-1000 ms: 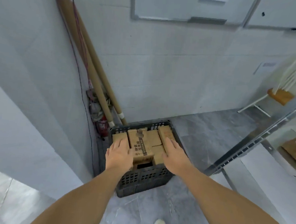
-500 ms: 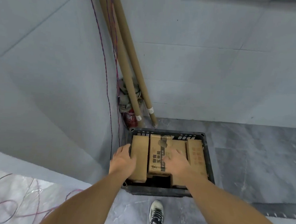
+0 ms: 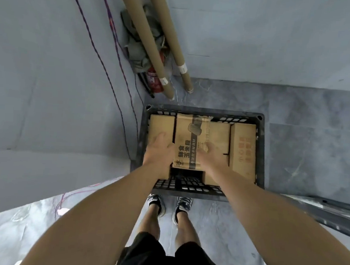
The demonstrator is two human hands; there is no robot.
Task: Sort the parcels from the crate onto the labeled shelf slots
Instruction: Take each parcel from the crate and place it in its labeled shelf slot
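Note:
A dark plastic crate (image 3: 259, 152) sits on the floor in the corner, packed with cardboard parcels. The middle parcel (image 3: 192, 133) has black print and dark tape along its top. A plain narrow parcel (image 3: 161, 124) lies at its left and one with red print (image 3: 243, 149) at its right. My left hand (image 3: 159, 152) rests over the left parcel at the middle parcel's left edge, fingers spread. My right hand (image 3: 209, 157) lies flat on the middle parcel's right part. Neither hand visibly curls round a box.
Two long cardboard tubes (image 3: 149, 37) lean in the corner behind the crate, beside a red fire extinguisher (image 3: 154, 80) and a bundled cloth. Thin cords (image 3: 112, 70) run down the left wall. A metal shelf rail (image 3: 334, 213) lies at the right. My feet (image 3: 170, 204) stand against the crate's near wall.
The view has tilted down and moved closer over the crate. Both hands have slid in toward the middle parcel, the right one onto its top.

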